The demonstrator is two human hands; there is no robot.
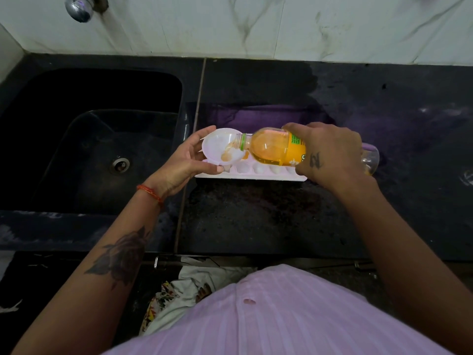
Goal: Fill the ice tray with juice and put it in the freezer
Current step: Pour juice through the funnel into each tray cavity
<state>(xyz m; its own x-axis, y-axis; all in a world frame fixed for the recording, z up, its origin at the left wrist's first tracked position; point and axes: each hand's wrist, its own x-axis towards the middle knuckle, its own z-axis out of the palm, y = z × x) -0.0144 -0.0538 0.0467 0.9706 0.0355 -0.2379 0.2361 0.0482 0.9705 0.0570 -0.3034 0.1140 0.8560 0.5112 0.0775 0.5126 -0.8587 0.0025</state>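
Observation:
A white ice tray (pixel 258 172) lies on the black counter, just right of the sink. Over its left end my left hand (pixel 184 160) holds a white plastic funnel (pixel 217 144) between thumb and fingers. My right hand (pixel 330 152) grips a clear juice bottle (pixel 273 149) with a yellow label, tipped on its side with its open mouth inside the funnel. Orange juice runs from the bottle into the funnel's throat. A little orange shows in the tray cell under the funnel; the near cells look white. The tray's far row is hidden behind the bottle.
A deep black sink (pixel 97 139) with a metal drain (pixel 119 165) lies to the left, a chrome tap (pixel 79 7) above it. The black counter (pixel 256 216) runs right and toward me. A marble-tiled wall (pixel 256 24) stands behind. A purple cloth (pixel 256 116) lies behind the tray.

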